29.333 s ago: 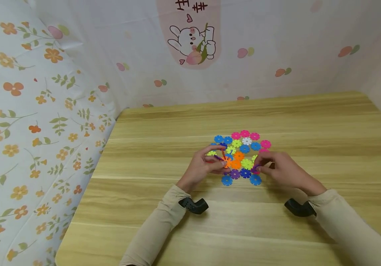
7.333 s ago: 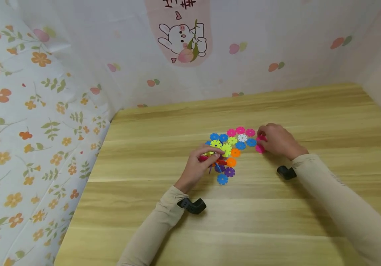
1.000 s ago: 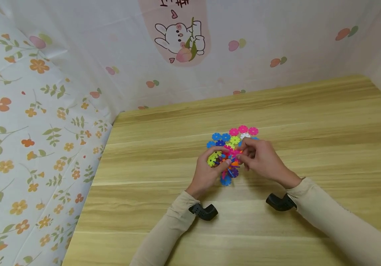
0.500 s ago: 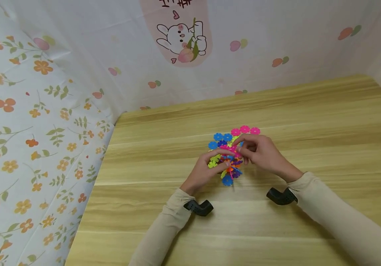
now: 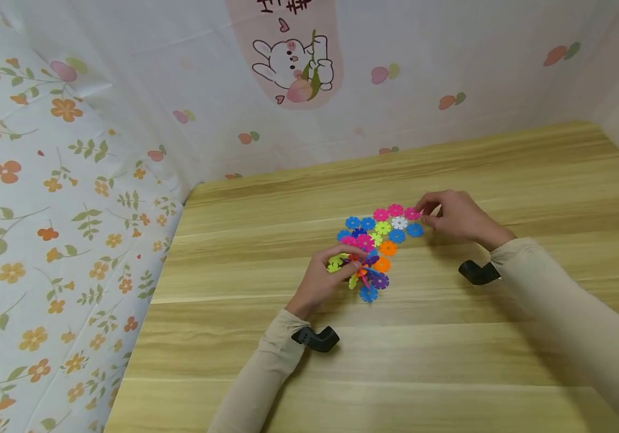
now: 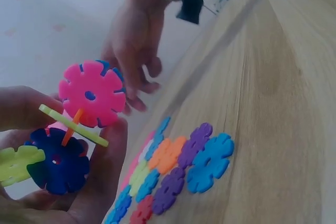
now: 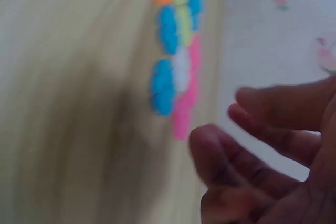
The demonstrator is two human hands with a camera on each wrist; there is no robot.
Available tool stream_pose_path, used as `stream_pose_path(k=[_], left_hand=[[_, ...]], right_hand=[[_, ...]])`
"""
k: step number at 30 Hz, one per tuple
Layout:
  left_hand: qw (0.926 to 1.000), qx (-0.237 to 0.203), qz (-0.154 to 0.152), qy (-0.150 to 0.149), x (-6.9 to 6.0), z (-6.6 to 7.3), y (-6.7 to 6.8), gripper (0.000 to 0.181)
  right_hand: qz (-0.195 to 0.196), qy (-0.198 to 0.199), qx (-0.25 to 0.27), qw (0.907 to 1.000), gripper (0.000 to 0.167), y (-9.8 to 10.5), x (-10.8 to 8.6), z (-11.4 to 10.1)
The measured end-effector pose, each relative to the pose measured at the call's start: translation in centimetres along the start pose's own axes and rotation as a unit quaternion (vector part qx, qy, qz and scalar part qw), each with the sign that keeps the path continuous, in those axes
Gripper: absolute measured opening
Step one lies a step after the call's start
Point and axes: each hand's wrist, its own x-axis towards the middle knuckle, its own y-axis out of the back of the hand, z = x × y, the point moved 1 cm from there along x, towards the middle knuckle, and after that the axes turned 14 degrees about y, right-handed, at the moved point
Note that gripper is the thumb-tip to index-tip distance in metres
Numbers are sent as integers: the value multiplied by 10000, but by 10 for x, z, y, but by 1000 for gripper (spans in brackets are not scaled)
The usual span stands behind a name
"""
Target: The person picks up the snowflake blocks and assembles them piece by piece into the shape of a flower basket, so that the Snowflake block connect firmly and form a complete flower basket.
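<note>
A cluster of joined flower discs [image 6: 73,124] is at the centre of the head frame, slightly right and below the middle, raised above the desk. In the left wrist view it fills the lower left: 1 pink disc faces the camera, 1 yellow disc sits edge-on below it with an orange piece across it, and dark blue and yellow-green discs lie lower. The left hand [image 5: 323,276] is clamped on this cluster, thumb and fingers around it.

Loose discs lie flat on the desk behind and beside the cluster. At their upper right end, 3 pink discs [image 5: 395,210] form a row; below them come 1 white disc [image 5: 399,222] and 2 blue discs [image 5: 414,230]. Further down are 2 orange discs [image 5: 388,248], 1 purple disc [image 5: 380,281] and 1 blue disc [image 5: 368,294] at the bottom.

The right hand [image 5: 461,219], right of centre, is just beside the rightmost pink disc, its thumb and fingers apart.

Both arms wear beige sleeves [image 5: 569,307] with black wrist mounts [image 5: 316,338]. The wood-grain desk [image 5: 450,349] spans the lower frame. A floral cloth [image 5: 66,264] covers the left; a white curtain [image 5: 179,66] with a rabbit print [image 5: 282,60] fills the top.
</note>
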Motion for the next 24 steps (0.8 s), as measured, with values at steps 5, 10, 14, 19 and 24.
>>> stream_pose_path(k=[5, 10, 14, 19, 24], left_hand=[[9999, -113, 107, -29, 3, 1, -1, 20], [9995, -215, 207, -66, 5, 2, -5, 18], [9995, -204, 247, -10, 6, 1, -7, 18], [9988, -418, 261, 79, 6, 2, -9, 19], [9980, -479, 398, 69, 9, 4, -10, 19]], right_hand=[[-331, 5, -743, 9967, 29, -17, 6, 13], [-208, -152, -1000, 9947, 35, -27, 9, 12], [-166, -169, -819, 9964, 31, -30, 9, 12], [-59, -87, -365, 9993, 14, -28, 3, 12], [92, -134, 651, 9977, 10, -26, -7, -4]])
